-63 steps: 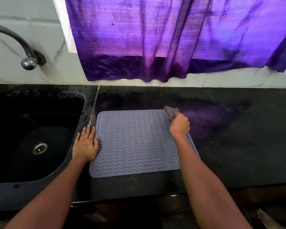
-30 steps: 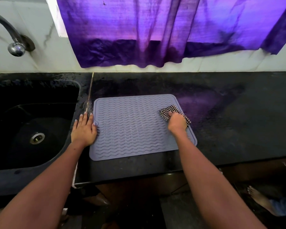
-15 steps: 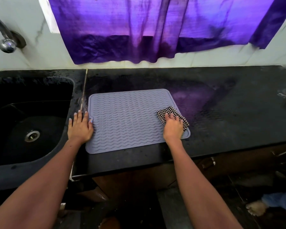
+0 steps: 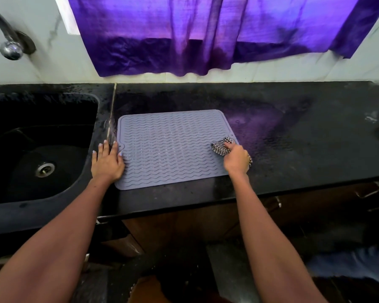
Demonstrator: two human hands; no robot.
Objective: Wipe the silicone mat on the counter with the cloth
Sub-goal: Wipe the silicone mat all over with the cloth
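A grey silicone mat (image 4: 169,147) with wavy ridges lies flat on the black counter (image 4: 293,149). My left hand (image 4: 106,164) rests flat with straight fingers on the mat's left edge and the counter beside it. My right hand (image 4: 236,159) grips a black-and-white checkered cloth (image 4: 220,147) at the mat's near right corner. The cloth bunches out from under my fingers onto the mat. The hand hides part of the cloth.
A black sink (image 4: 39,145) with a drain lies left of the mat, and a tap (image 4: 9,44) is on the wall above it. A purple curtain (image 4: 206,33) hangs behind the counter. The counter's front edge runs just below the mat. Cabinet handles (image 4: 368,191) show underneath.
My right hand has drawn the cloth from the mat's far right corner down its right side to the near right corner, and now bunches it. My left hand has stayed on the left edge.
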